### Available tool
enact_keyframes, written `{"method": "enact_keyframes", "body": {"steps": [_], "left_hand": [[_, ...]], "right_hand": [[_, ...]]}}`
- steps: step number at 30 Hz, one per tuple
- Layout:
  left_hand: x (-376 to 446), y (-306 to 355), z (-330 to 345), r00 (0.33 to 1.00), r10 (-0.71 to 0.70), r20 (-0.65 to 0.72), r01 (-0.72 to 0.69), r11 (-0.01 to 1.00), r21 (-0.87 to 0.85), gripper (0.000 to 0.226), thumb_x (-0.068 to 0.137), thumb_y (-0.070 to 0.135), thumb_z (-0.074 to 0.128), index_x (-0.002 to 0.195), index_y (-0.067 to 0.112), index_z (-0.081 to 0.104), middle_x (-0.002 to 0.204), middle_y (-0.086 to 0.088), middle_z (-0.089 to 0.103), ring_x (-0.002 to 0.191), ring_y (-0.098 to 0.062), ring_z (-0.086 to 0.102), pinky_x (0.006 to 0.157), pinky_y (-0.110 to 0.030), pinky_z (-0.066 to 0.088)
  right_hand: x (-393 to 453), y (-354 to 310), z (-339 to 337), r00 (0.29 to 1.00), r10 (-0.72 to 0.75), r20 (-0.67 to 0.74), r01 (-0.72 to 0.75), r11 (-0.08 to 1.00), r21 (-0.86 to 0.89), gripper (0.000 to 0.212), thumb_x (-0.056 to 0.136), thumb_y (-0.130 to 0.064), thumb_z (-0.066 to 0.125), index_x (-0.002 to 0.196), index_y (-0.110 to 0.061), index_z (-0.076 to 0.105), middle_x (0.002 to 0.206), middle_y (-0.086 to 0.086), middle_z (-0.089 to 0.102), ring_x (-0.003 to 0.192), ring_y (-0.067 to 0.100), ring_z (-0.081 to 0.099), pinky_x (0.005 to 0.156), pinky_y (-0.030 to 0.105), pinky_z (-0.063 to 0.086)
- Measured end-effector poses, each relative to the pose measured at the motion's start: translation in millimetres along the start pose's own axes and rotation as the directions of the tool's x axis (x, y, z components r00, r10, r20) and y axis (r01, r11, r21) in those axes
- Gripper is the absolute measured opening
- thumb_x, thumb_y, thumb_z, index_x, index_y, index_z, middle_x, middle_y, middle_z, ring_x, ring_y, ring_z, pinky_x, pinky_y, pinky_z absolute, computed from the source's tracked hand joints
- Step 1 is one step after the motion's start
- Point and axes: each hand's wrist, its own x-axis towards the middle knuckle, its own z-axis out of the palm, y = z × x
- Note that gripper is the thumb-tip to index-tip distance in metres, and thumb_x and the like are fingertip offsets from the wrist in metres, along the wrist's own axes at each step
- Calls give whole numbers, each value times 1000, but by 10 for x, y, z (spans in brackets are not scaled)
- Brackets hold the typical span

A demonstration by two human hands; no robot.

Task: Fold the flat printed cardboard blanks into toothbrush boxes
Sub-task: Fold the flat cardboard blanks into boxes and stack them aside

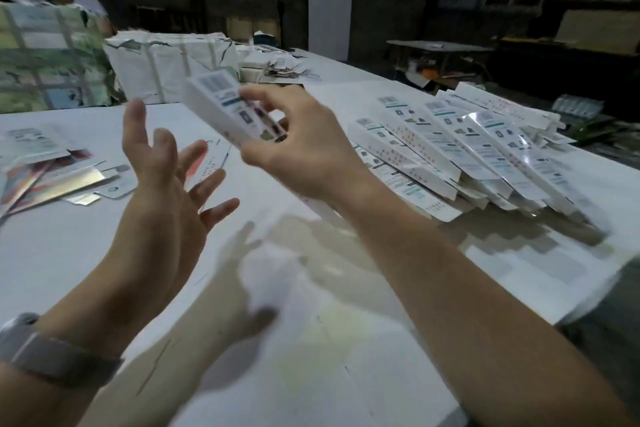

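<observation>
Toothbrush boxes, already folded, lie heaped on the right of the white table, with flat blanks spread at the left. Above the table, the right hand pinches one box aloft; the left hand hovers just beside it, fingers spread, holding nothing.

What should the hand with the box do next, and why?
Probably swing the folded box over to the pile of folded boxes on the person's right and drop it there. The right hand alone pinches it in the air; the left hand is open and off it.
</observation>
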Motion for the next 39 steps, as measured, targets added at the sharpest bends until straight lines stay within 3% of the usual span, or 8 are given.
{"method": "enact_keyframes", "body": {"steps": [4,8,14,16,20,24,27,39], "left_hand": [[-16,-62,-44,999,-34,-41,36,998,54,38,85,58,41,122,69,43,140,0,55,125,-24,57,95,-50,47],[-26,-154,-21,997,-74,-9,75,992,103,36,85,51,44,120,50,53,125,-4,65,116,-25,64,90,-51,49],[30,-195,-160,999,-41,-11,42,947,318,21,87,46,52,102,46,66,109,2,72,110,-21,66,85,-48,50],[47,-159,-292,999,34,-9,-23,832,554,21,81,48,57,99,46,67,105,10,72,103,-12,65,84,-41,49],[188,13,-771,992,122,43,-66,192,979,36,82,39,54,114,27,63,110,-9,68,101,-32,60,87,-45,46],[223,351,-1484,855,-37,-518,513,-94,853,65,72,47,60,132,25,47,128,-26,53,122,-50,46,102,-61,40],[-10,370,-1707,769,-94,-632,573,-335,748,54,73,57,53,118,28,51,138,-19,45,126,-47,40,108,-53,31],[-25,209,-1276,952,48,-302,296,-392,871,34,94,21,49,127,16,43,112,-12,62,102,-38,60,68,-37,36]], "right_hand": [[137,289,-717,927,19,-374,-198,873,-447,52,83,-17,65,133,-26,57,122,1,55,111,24,52,90,41,49],[152,617,-1101,850,268,-453,-507,652,-564,36,89,-13,57,124,-22,58,127,8,59,127,36,42,102,50,37],[212,609,-824,927,128,-351,-285,850,-443,46,88,-12,60,131,-28,62,132,0,60,125,26,48,100,39,42],[221,512,-618,950,111,-290,-183,955,-235,35,87,-14,65,120,-25,69,117,-4,68,112,17,59,94,32,48],[125,250,-170,969,242,58,-244,872,424,13,89,-13,67,96,-21,74,85,-9,70,80,7,62,71,23,47],[-9,101,176,919,205,338,-382,676,630,14,92,-11,61,94,-17,73,83,0,68,78,13,61,70,28,41],[-115,53,363,900,142,413,-397,658,640,18,90,-5,61,91,-18,74,81,1,68,73,12,61,66,28,40],[-250,94,626,880,55,472,-361,722,590,27,90,-2,62,84,-22,78,75,3,68,69,12,62,61,23,46]]}}
